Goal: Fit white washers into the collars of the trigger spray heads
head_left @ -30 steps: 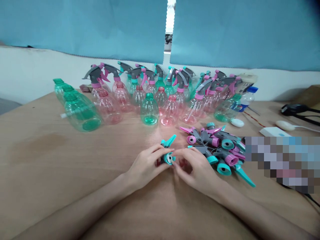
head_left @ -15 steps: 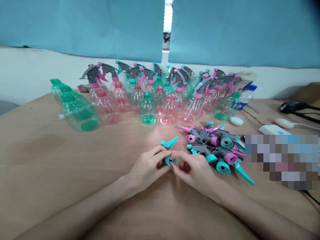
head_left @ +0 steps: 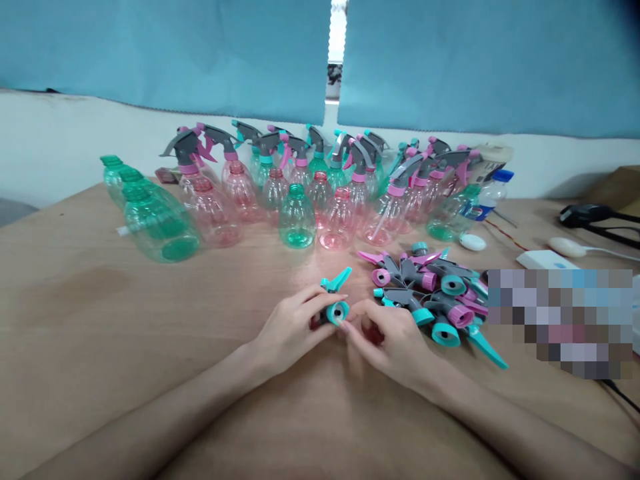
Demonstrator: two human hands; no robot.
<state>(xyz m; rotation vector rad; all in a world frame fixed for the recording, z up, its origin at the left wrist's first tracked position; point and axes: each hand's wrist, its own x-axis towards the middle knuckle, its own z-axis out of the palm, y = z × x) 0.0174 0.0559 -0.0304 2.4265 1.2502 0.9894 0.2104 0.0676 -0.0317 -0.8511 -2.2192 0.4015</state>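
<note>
My left hand [head_left: 293, 330] grips a grey spray head with a teal collar and teal trigger [head_left: 334, 301] low over the wooden table [head_left: 100, 313]. The collar's open end faces me. My right hand [head_left: 393, 340] is closed beside it, fingertips pinched at the collar; whether they hold anything small I cannot make out. Just right of my right hand lies a pile of loose spray heads [head_left: 440, 300] in grey, pink and teal.
Behind stand many clear pink and green bottles [head_left: 300, 220], several with spray heads fitted. Green bottles [head_left: 155, 220] lie on their sides at the left. At the right are a water bottle [head_left: 487, 197], a white box [head_left: 547, 260], cables and a blurred patch.
The spray head has turned in my fingers: its teal collar opening faces me again after being edge-on half a second ago. Both hands stay in the same spot.
</note>
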